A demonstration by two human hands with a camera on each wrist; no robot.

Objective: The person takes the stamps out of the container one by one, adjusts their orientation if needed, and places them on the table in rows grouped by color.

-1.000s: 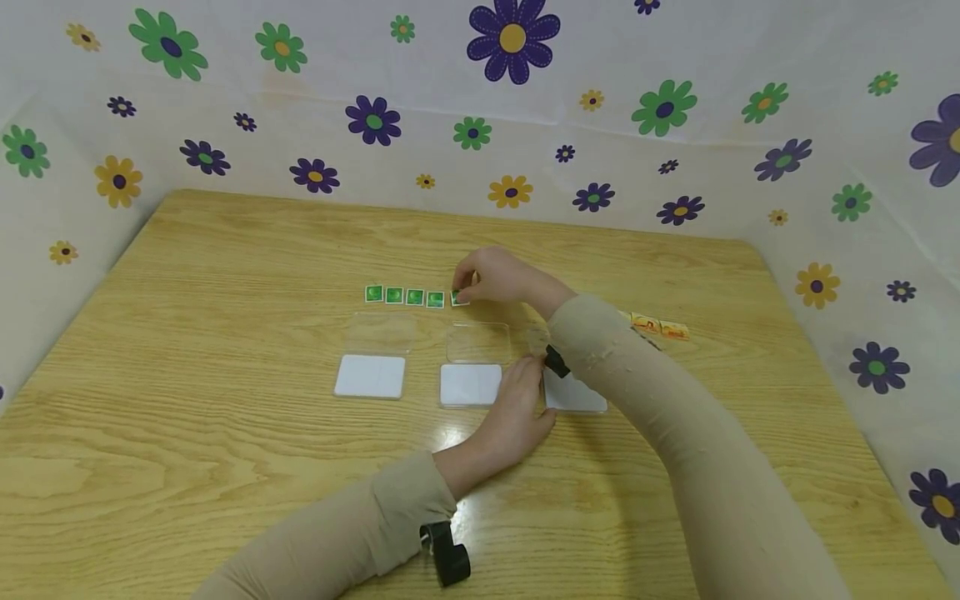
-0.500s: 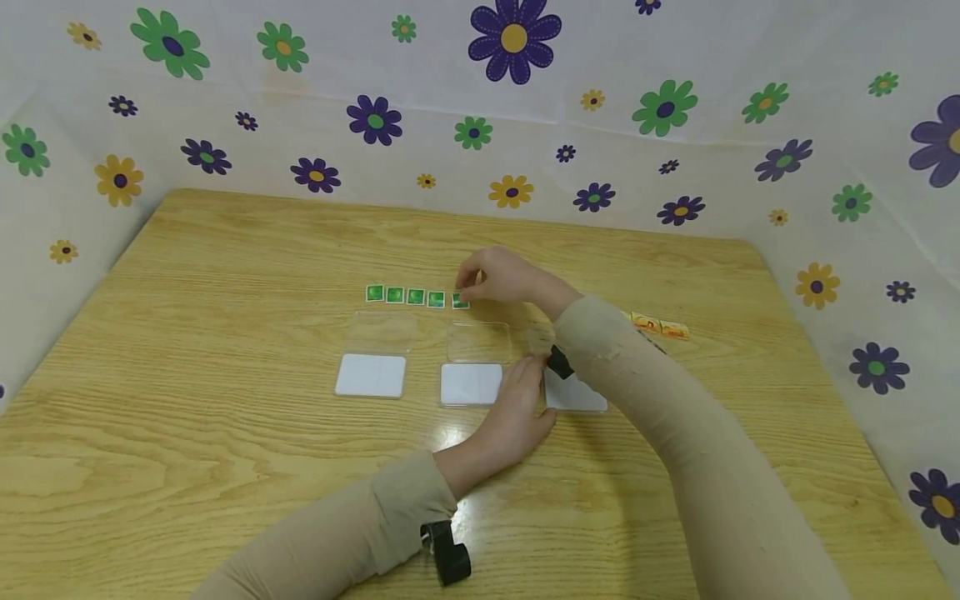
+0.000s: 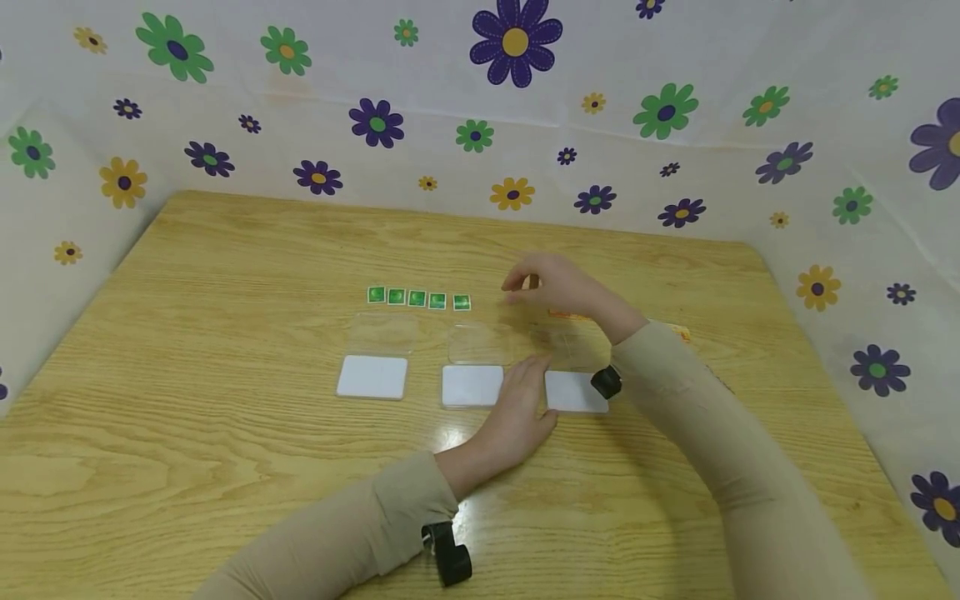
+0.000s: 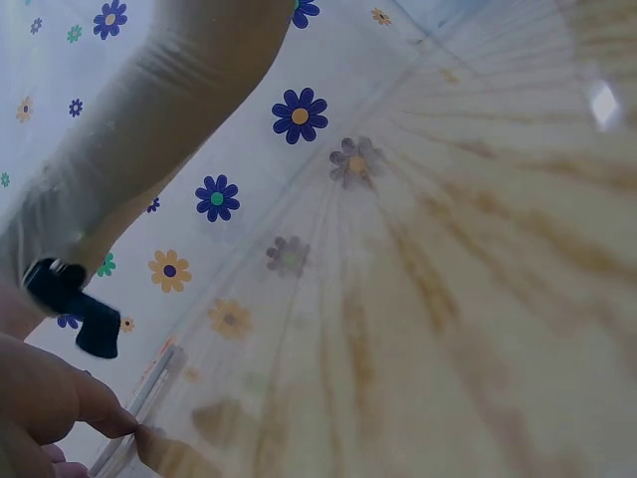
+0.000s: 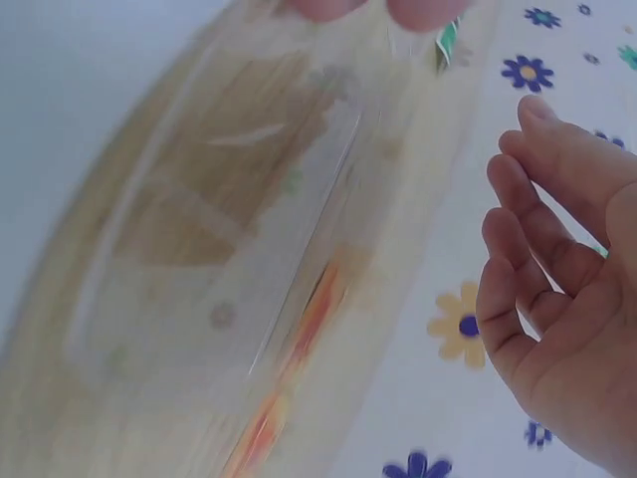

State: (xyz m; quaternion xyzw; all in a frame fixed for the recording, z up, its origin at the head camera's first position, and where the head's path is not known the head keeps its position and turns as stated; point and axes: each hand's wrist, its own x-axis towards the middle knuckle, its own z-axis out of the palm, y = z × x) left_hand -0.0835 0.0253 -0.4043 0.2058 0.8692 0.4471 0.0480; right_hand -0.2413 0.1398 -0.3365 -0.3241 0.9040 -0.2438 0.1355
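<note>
A row of several small green picture squares (image 3: 417, 298) lies on the table; the rightmost green square (image 3: 462, 302) sits slightly apart. My right hand (image 3: 551, 283) hovers to the right of it, fingers loosely bent, nothing visible between them; the right wrist view shows that hand (image 5: 567, 249) too. My left hand (image 3: 517, 417) rests between the middle white card (image 3: 472, 385) and the right white card (image 3: 573, 392), fingers extended. In the left wrist view its fingertip (image 4: 121, 422) touches a thin edge, apparently a clear case. Orange picture pieces (image 3: 681, 331) are partly hidden behind my right arm.
Three clear rectangular cases stand in a row: left case (image 3: 382, 333), middle case (image 3: 478, 342) and right case (image 3: 566, 346). Another white card (image 3: 372, 377) lies below the left one. The wooden table (image 3: 225, 417) meets a flower-patterned cloth (image 3: 435, 75) behind.
My right hand has let go of the rightmost green square and moved right, off the table. The square is now fully visible. My left hand has stayed in place.
</note>
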